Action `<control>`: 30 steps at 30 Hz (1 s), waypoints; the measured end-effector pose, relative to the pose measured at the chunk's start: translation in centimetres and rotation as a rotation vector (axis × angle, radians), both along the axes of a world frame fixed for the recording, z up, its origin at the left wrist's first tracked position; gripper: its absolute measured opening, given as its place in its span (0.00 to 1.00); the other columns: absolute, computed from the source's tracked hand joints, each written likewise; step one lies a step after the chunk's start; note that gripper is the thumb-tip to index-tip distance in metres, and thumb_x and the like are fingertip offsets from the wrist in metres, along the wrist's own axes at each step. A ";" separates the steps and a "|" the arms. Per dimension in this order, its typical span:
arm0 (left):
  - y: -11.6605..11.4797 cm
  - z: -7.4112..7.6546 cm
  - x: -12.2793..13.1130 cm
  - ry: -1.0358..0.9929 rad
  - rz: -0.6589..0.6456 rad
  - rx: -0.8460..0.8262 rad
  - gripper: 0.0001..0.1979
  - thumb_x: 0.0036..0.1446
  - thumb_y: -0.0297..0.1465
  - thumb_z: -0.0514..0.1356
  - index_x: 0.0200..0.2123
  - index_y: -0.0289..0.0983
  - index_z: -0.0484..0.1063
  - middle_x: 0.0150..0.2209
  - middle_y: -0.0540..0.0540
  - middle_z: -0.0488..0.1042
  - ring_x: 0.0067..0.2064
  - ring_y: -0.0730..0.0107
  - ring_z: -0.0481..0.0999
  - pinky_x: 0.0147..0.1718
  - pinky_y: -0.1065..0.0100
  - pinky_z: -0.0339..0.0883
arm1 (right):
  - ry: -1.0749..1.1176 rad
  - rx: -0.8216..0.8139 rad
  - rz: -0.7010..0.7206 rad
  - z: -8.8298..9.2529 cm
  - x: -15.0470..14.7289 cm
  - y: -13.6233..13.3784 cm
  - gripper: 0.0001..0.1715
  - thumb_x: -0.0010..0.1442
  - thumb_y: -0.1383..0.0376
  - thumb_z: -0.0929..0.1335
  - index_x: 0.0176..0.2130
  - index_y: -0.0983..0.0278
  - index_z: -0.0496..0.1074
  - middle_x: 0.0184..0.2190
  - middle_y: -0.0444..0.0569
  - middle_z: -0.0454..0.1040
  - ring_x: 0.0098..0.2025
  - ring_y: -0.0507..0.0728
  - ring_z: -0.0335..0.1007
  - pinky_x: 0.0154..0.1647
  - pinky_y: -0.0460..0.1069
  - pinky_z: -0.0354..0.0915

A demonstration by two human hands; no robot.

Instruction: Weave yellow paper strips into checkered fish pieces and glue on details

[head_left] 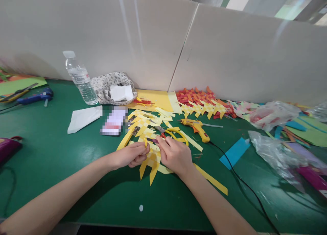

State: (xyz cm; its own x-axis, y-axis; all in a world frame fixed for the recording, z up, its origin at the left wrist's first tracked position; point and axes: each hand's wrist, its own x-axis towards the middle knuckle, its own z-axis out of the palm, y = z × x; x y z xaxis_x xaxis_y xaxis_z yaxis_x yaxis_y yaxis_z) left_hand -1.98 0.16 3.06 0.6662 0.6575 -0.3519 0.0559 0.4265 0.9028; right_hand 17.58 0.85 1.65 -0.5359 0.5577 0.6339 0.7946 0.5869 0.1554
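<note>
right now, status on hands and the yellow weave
Left hand pinching yellow weave. Right hand resting on it, grip unclear. Scissors and glue gun just beyond.

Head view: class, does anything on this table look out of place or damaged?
Nothing is spilled or damaged. The glue gun lies on its side, its black cord trailing across the green table to the near edge, and one blue paper scrap lies alone beside it. The left hand pinches a yellow strip.

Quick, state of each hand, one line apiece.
Left hand: closed, pinching a yellow paper strip.
Right hand: fingers curled over the woven yellow paper piece; grip cannot be told.
</note>
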 end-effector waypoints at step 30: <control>0.0 0.2 0.0 -0.032 -0.012 0.021 0.11 0.61 0.34 0.46 0.27 0.39 0.52 0.17 0.59 0.47 0.18 0.80 0.41 0.14 0.76 0.36 | -0.025 0.044 -0.003 0.2 0.4 0.3 0.14 0.60 0.67 0.62 0.41 0.63 0.74 0.21 0.43 0.64 0.23 0.49 0.57 0.24 0.48 0.46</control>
State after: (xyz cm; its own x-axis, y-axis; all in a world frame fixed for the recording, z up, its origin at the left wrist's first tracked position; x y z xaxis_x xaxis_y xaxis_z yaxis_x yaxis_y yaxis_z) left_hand -1.97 0.14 3.21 0.6847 0.6565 -0.3166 0.0323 0.4066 0.9130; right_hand 18.02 1.12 1.87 -0.5505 0.5312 0.6440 0.7917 0.5770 0.2008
